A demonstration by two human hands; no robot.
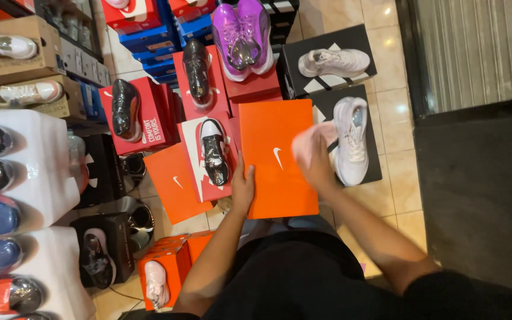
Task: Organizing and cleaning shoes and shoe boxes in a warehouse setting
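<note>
Left hand: our left hand (243,186) grips the left edge of the orange shoebox (280,172), thumb on the lid, steadying it so it does not slide.
Right hand: our right hand (314,161) is clenched around a pink cloth (310,141) and presses it near the lid's right edge; motion blur hides the fingers.
Orange shoebox: it lies flat in front of us, lid up, resting on the boxes around it, between the red box (192,155) and the black box (367,172).
White shoe (351,139): it sits on the black box just beside the cloth, toe towards us.
Display: we see 1 wrapped black shoe (214,151) on the red box, and 2 purple shoes (243,37) further back.
</note>
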